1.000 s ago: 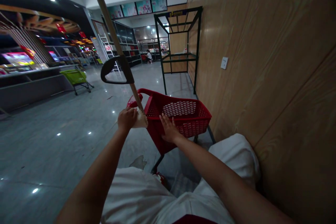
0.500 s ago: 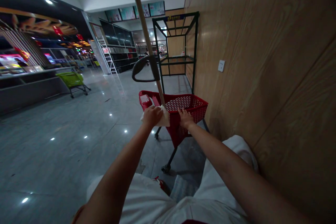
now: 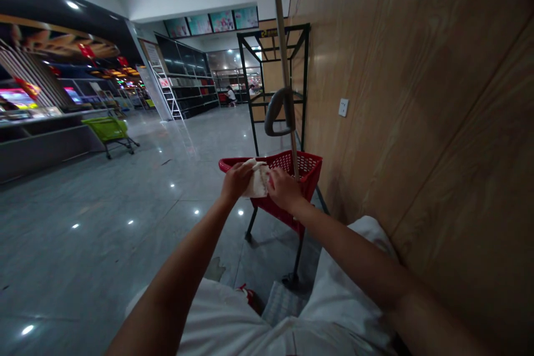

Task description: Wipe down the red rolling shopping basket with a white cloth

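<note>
A: What's closest?
B: White trousers (image 3: 233,320) at the bottom, then 2 bare forearms reaching forward to the hands.

A: And the fingers?
B: The left hand (image 3: 237,182) has its fingers close together, gripping a white cloth (image 3: 259,184) by its left side. The right hand (image 3: 286,192) has bent fingers at the cloth's right edge; I can't tell whether they pinch it or only touch it.

A: So the cloth sits where?
B: Between the 2 hands, to the right of the left fingers, in front of the red cart's (image 3: 278,211) near side.

A: Beyond that?
B: A pole (image 3: 280,22) with a dark looped grip (image 3: 271,117), its lower end meeting the basket just past the right hand. Whether it goes inside, I can't tell. Then a dark metal frame (image 3: 245,89) near the wood wall (image 3: 400,111), a green cart (image 3: 109,129) well to the left, and 4 panels (image 3: 222,21) high up.
</note>
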A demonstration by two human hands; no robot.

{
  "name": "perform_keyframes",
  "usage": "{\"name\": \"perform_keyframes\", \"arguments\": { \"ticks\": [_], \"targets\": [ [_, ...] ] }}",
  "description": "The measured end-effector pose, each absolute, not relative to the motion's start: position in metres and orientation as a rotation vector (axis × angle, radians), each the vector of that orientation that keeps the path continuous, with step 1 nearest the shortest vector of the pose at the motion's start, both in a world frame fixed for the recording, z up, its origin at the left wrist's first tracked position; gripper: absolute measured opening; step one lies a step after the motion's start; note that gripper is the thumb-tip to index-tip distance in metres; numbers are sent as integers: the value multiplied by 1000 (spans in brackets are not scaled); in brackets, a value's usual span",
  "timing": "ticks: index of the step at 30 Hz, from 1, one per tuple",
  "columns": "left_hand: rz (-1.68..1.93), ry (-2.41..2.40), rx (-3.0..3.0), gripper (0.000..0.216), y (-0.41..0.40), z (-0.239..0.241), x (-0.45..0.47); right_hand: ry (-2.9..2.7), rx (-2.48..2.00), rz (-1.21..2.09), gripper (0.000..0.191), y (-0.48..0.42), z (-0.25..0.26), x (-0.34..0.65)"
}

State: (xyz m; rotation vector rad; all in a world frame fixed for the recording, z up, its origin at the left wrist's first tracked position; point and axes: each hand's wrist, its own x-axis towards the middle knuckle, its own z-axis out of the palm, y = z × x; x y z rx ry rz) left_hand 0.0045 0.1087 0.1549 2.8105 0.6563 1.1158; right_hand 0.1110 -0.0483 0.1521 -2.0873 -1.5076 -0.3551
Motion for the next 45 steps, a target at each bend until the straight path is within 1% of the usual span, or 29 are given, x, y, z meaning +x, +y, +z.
{"name": "perform_keyframes", "arguments": {
  "ticks": [3, 5, 6, 7, 9, 11, 14, 17, 20, 23, 27, 29, 33, 37, 41, 43, 45],
  "targets": [
    [1269, 880, 2726, 30, 112, 170, 5, -1516, -2348, -172, 46, -39, 158, 105],
    [1381, 969, 2680, 30, 106, 179, 9, -1545, -2396, -179, 46, -34, 156, 102],
    [1380, 978, 2693, 30, 102, 181, 12, -1563, -2390, -201, 44, -33, 154, 100],
    [1318, 962, 2735, 29, 97, 182, 17, -1577, -2373, -225, 42, -32, 152, 98],
    [1075, 870, 2850, 27, 89, 178, 26, -1575, -2330, -287, 40, -33, 146, 96],
    [871, 781, 2909, 31, 87, 170, 34, -1551, -2294, -362, 41, -36, 141, 95],
    [820, 743, 2903, 37, 96, 164, 37, -1561, -2245, -450, 42, -42, 135, 98],
    [769, 697, 2927, 28, 111, 168, 33, -1611, -2194, -512, 40, -48, 132, 103],
    [789, 782, 2935, 26, 113, 172, 31, -1628, -2174, -559, 40, -52, 130, 108],
    [881, 944, 2859, 34, 93, 167, 35, -1583, -2194, -583, 38, -54, 127, 110],
    [888, 813, 2884, 36, 72, 159, 41, -1553, -2201, -586, 39, -53, 125, 111],
    [845, 802, 2900, 35, 79, 161, 41, -1575, -2182, -591, 40, -54, 126, 111],
    [802, 968, 2869, 32, 105, 169, 34, -1613, -2157, -607, 39, -60, 126, 114],
    [924, 1123, 2811, 37, 90, 162, 35, -1590, -2141, -637, 37, -67, 122, 123],
    [1025, 1040, 2814, 43, 49, 153, 50, -1543, -2143, -671, 37, -72, 116, 136],
    [966, 952, 2851, 40, 43, 154, 55, -1554, -2132, -688, 37, -73, 114, 142],
    [899, 897, 2864, 37, 54, 160, 55, -1585, -2109, -705, 36, -75, 114, 148]
  ]
}}
